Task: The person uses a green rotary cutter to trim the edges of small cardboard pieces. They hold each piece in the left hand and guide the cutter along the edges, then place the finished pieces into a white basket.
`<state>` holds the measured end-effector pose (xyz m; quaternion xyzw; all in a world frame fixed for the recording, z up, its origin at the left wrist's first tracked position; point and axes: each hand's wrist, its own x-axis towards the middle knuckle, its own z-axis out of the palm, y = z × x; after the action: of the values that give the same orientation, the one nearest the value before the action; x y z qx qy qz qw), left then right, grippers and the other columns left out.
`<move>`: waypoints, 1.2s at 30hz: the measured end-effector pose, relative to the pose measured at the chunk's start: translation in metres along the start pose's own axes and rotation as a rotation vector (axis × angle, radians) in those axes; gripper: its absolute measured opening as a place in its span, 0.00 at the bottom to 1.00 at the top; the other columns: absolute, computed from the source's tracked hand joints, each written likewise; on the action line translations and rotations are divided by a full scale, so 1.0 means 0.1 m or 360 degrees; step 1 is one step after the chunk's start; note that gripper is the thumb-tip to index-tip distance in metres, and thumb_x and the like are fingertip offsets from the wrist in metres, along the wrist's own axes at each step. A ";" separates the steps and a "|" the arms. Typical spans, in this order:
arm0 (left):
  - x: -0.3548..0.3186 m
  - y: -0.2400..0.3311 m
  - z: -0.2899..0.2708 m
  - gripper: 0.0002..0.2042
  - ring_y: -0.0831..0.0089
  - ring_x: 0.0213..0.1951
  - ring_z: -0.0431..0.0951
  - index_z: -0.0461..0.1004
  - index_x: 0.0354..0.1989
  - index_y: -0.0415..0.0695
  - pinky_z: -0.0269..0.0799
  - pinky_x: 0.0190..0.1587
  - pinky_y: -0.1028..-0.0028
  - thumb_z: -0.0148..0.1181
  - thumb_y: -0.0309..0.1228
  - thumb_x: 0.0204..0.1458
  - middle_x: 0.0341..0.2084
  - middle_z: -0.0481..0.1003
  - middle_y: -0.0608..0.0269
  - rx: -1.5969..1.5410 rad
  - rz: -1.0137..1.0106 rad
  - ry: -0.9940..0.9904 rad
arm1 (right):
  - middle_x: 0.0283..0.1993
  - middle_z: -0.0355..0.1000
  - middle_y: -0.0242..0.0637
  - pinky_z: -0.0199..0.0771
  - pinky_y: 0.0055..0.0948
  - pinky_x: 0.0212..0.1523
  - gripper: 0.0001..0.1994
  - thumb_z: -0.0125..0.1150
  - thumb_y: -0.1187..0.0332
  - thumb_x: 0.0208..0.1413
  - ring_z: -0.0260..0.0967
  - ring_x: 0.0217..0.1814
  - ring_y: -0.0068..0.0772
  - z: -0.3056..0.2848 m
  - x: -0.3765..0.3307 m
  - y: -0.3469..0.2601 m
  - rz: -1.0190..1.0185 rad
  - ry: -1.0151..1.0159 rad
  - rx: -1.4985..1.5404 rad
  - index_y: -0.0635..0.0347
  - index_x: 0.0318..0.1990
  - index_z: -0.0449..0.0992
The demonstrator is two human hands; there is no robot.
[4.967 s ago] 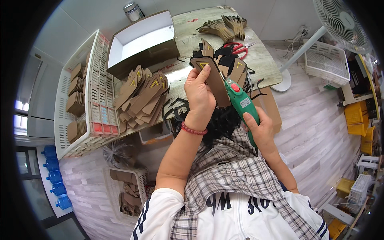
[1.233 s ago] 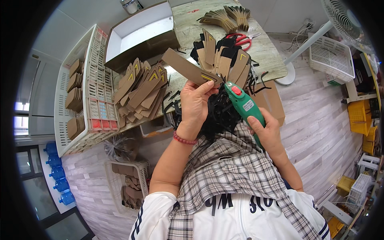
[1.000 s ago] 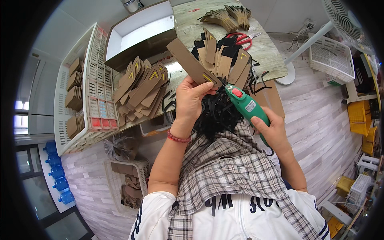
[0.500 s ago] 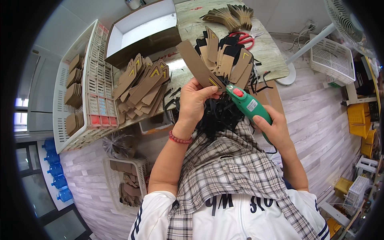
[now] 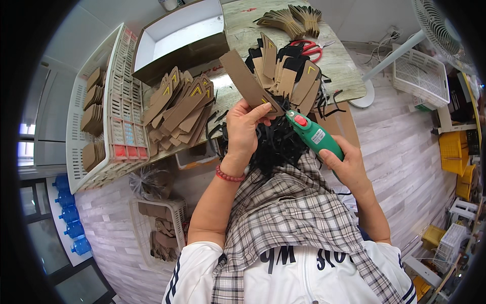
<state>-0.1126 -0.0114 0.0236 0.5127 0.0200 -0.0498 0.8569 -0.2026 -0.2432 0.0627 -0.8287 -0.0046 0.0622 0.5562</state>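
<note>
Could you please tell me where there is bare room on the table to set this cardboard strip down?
Bare tabletop shows at the far edge between the white box and the fanned strips, and right of the scissors. The near edge is crowded with strip piles.

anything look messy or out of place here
Mostly orderly, with one oddity: black strips from the pile trail over the table's front edge. The left hand holds a cardboard strip; the right hand holds the green glue gun to it.
</note>
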 end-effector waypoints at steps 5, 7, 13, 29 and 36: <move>-0.03 -0.05 0.02 0.04 0.75 0.25 0.78 0.76 0.34 0.37 0.71 0.26 0.80 0.60 0.22 0.49 0.27 0.79 0.59 -0.0052 -0.0027 -0.0012 | 0.25 0.72 0.35 0.69 0.26 0.29 0.18 0.65 0.58 0.52 0.69 0.27 0.23 0.00 0.02 0.02 0.0002 -0.0014 0.0010 0.64 0.42 0.74; -0.03 -0.07 0.02 0.04 0.75 0.25 0.78 0.76 0.34 0.37 0.71 0.26 0.80 0.60 0.22 0.50 0.27 0.79 0.59 -0.0037 -0.0030 -0.0033 | 0.25 0.72 0.35 0.69 0.26 0.29 0.18 0.65 0.58 0.52 0.69 0.27 0.23 0.00 0.03 0.00 -0.0001 -0.0017 0.0022 0.65 0.42 0.74; -0.07 -0.08 0.02 0.04 0.76 0.24 0.78 0.76 0.34 0.37 0.71 0.26 0.79 0.60 0.22 0.50 0.27 0.79 0.60 -0.0043 -0.0069 -0.0034 | 0.25 0.73 0.35 0.69 0.26 0.29 0.18 0.65 0.59 0.52 0.70 0.28 0.22 0.01 0.08 -0.09 0.0110 -0.0073 0.0018 0.65 0.42 0.74; 0.31 0.30 -0.50 0.06 0.73 0.28 0.76 0.72 0.36 0.38 0.71 0.31 0.77 0.58 0.28 0.55 0.30 0.77 0.60 -0.0596 0.0094 0.0681 | 0.23 0.69 0.28 0.63 0.19 0.24 0.14 0.62 0.63 0.55 0.63 0.22 0.14 0.03 0.05 0.15 0.0119 0.0196 0.0317 0.66 0.41 0.74; 1.18 -0.53 0.30 0.18 0.62 0.36 0.73 0.67 0.39 0.40 0.71 0.36 0.64 0.66 0.29 0.40 0.32 0.70 0.55 0.1717 0.0937 0.0253 | 0.22 0.70 0.30 0.64 0.19 0.22 0.15 0.61 0.61 0.55 0.63 0.20 0.16 -0.01 -0.03 0.29 0.0196 0.0347 0.0383 0.66 0.40 0.74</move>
<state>-0.0014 -0.0704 -0.0185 0.8597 -0.0865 0.2241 0.4508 -0.2077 -0.2560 0.0364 -0.7567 0.1139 0.0061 0.6437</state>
